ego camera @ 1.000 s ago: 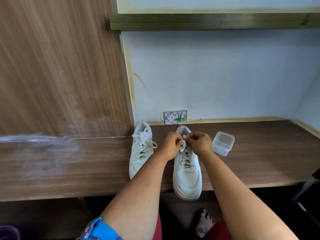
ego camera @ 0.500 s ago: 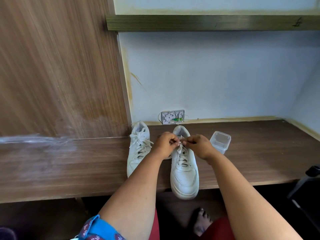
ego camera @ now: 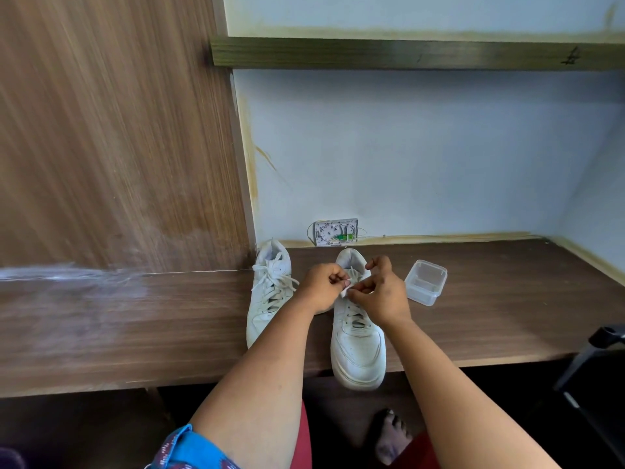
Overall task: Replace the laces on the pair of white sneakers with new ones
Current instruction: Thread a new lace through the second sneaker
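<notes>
Two white sneakers stand side by side on the brown wooden desk (ego camera: 507,316), toes toward me. The left sneaker (ego camera: 269,292) has its white lace tied in a loose bow. The right sneaker (ego camera: 358,346) overhangs the desk's front edge with its toe. Both my hands work over its upper eyelets. My left hand (ego camera: 323,286) pinches the white lace (ego camera: 345,292) between curled fingers and thumb. My right hand (ego camera: 380,292) pinches the same lace just beside it, with its index finger raised and bent. The knot itself is hidden by my fingers.
A small clear plastic box (ego camera: 425,281) without a lid sits right of the right sneaker. A white wall fitting (ego camera: 334,231) with thin wires stands against the back wall. A wooden panel (ego camera: 118,130) rises at the left, a shelf (ego camera: 406,52) overhead, a dark chair part (ego camera: 595,363) at right.
My hands have slid a little toward me along the right sneaker's lacing, the right hand dropping lower and lifting its index finger. The view has shifted slightly.
</notes>
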Tool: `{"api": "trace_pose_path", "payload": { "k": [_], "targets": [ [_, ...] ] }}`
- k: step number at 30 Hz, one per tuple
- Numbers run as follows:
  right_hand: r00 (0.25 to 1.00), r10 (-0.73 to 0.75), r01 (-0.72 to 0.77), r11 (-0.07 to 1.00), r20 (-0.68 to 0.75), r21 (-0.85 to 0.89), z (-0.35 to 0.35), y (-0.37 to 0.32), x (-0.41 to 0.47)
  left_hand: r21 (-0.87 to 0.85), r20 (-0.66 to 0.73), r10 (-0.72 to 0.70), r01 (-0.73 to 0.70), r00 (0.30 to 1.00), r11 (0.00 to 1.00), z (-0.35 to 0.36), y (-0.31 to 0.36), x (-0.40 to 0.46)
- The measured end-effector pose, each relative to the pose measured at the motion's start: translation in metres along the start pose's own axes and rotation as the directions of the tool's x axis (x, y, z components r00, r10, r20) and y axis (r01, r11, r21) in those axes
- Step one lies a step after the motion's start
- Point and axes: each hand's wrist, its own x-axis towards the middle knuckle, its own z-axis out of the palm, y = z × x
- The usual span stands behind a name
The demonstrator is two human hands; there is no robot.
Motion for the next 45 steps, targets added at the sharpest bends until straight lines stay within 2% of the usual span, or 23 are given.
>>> {"api": "trace_pose_path", "payload": {
  "k": [3, 9, 12, 13, 15, 16, 18, 21, 23, 25, 29, 31, 33, 35, 37, 40, 43, 45],
  "targets": [
    [0.998, -0.002, -0.003, 0.997, -0.069, -0.075, 0.005, 0.002, 0.002, 0.001, 0.025, 0.004, -0.004, 1.000, 1.000, -0.001, 0.000, -0.001],
    [0.994, 0.067, -0.072, 0.996, -0.086, -0.059, 0.004, -0.005, 0.003, 0.044, 0.028, 0.016, -0.017, 0.999, 0.999, -0.001, -0.001, 0.000],
    [0.982, 0.177, -0.164, 0.973, 0.068, -0.163, -0.013, -0.007, 0.007, 0.125, 0.058, 0.046, -0.053, 0.997, 0.991, 0.000, 0.001, 0.001],
    [0.970, 0.183, -0.152, 0.970, 0.158, -0.191, -0.022, -0.009, 0.007, 0.174, 0.067, 0.060, -0.071, 0.996, 0.982, 0.000, 0.001, 0.001],
    [0.925, 0.132, -0.094, 0.988, 0.356, -0.124, -0.042, -0.013, 0.005, 0.241, 0.088, 0.078, -0.097, 0.993, 0.966, 0.000, 0.001, 0.001],
    [0.882, 0.104, -0.074, 0.994, 0.461, -0.083, -0.053, -0.016, 0.001, 0.256, 0.100, 0.081, -0.104, 0.992, 0.961, 0.000, 0.002, 0.001],
    [0.750, 0.072, -0.085, 0.996, 0.658, -0.012, -0.071, -0.021, -0.006, 0.305, 0.116, 0.072, -0.105, 0.991, 0.946, -0.004, 0.004, -0.002],
    [0.541, 0.016, -0.136, 0.988, 0.841, 0.068, -0.086, -0.024, -0.014, 0.466, 0.102, 0.050, -0.092, 0.994, 0.880, -0.013, 0.004, -0.006],
    [0.427, -0.030, -0.136, 0.986, 0.904, 0.097, -0.093, -0.027, -0.015, 0.580, 0.073, 0.068, -0.098, 0.995, 0.809, -0.018, 0.006, -0.009],
    [0.349, -0.105, -0.126, 0.979, 0.931, 0.157, -0.097, -0.032, -0.017, 0.642, 0.045, 0.102, -0.107, 0.994, 0.759, -0.021, 0.010, -0.012],
    [0.172, -0.415, -0.253, 0.858, 0.893, 0.448, -0.101, -0.034, -0.018, 0.659, -0.013, 0.155, -0.108, 0.988, 0.744, -0.019, 0.016, -0.017],
    [0.181, -0.520, -0.273, 0.789, 0.835, 0.551, -0.100, -0.031, -0.017, 0.644, -0.035, 0.163, -0.102, 0.986, 0.758, -0.018, 0.018, -0.019],
    [0.227, -0.589, -0.367, 0.685, 0.775, 0.629, -0.096, -0.026, -0.017, 0.604, -0.030, 0.161, -0.111, 0.986, 0.789, -0.017, 0.019, -0.020],
    [0.304, -0.638, -0.463, 0.550, 0.707, 0.695, -0.095, -0.018, -0.016, 0.555, -0.048, 0.146, -0.095, 0.988, 0.827, -0.018, 0.019, -0.020],
    [0.387, -0.659, -0.472, 0.460, 0.645, 0.752, -0.098, -0.011, -0.015, 0.525, -0.070, 0.129, -0.073, 0.989, 0.848, -0.019, 0.016, -0.019],
    [0.492, -0.662, -0.396, 0.408, 0.566, 0.822, -0.102, -0.003, -0.013, 0.481, -0.066, 0.107, -0.062, 0.992, 0.874, -0.018, 0.015, -0.018],
    [0.481, -0.693, -0.388, 0.381, 0.537, 0.839, -0.105, -0.003, -0.013, 0.479, -0.047, 0.087, -0.054, 0.995, 0.876, -0.019, 0.015, -0.017],
    [0.423, -0.730, -0.416, 0.370, 0.537, 0.831, -0.107, -0.008, -0.014, 0.482, -0.016, 0.062, -0.046, 0.998, 0.875, -0.018, 0.014, -0.017]
  ]
}}
